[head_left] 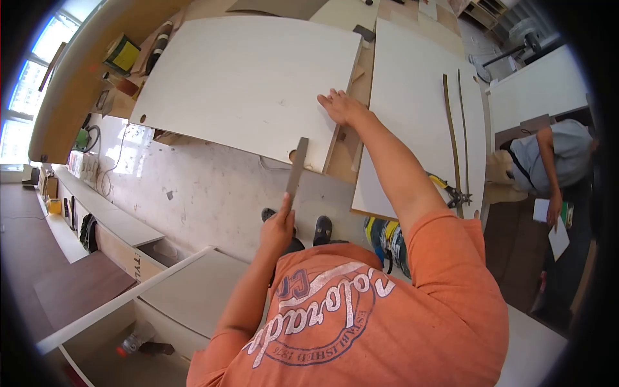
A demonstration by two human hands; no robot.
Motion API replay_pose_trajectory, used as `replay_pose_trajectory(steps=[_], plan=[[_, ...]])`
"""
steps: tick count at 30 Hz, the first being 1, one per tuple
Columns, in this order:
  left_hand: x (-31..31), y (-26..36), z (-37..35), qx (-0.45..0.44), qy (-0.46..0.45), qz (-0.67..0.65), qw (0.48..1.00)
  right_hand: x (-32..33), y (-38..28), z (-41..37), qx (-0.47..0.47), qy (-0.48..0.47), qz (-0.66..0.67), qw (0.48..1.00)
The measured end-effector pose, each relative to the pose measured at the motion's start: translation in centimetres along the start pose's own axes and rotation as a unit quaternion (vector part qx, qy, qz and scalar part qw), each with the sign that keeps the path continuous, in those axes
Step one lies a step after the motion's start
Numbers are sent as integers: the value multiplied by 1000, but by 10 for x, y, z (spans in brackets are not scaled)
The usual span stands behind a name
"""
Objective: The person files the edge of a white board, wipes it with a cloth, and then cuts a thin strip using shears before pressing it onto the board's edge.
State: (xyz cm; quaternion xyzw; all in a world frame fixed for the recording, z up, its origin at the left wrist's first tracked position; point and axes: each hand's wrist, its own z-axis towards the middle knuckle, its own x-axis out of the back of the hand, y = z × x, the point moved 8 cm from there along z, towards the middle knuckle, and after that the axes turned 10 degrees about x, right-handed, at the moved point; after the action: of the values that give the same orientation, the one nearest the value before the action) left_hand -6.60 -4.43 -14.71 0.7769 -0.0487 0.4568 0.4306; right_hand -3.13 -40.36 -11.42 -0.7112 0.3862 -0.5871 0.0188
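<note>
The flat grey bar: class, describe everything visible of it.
The flat grey bar is long, narrow and straight-edged, apparently metal, with a squared far end. The left hand grips its near end, hiding that part. It slants up and slightly right, its far end over the white panel beside a round hole; whether it touches the panel is unclear.
</note>
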Motion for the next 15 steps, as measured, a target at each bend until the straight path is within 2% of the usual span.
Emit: replay_pose_trajectory(steps=[1, 3, 6, 8, 11, 14, 15], plan=[[1, -8, -11, 18, -8, -4, 1000, -5, 4, -2, -16, -6, 3, 1000], [-9, 8, 9, -8, 1, -1, 1000, -3, 2, 1, -39, -9, 6, 999], [-9, 45, 50, -26, -4, 16, 1000, 20, -33, -27, 1, -42, -31, 999], [-5, 52, 57, -43, -13, 19, 999, 1, -9, -9, -4, -9, -25, 1000], [4, 17, 16, -34, 31, -19, 999, 5, -5, -3, -9, 15, -12, 1000], [2, -6, -2, 6, 0, -8, 1000, 4, -8, -11, -29, -1, -5, 1000], [1, 5, 8, -3, 0, -1, 1000, 6, -10, -9, -31, -7, -8, 999]])
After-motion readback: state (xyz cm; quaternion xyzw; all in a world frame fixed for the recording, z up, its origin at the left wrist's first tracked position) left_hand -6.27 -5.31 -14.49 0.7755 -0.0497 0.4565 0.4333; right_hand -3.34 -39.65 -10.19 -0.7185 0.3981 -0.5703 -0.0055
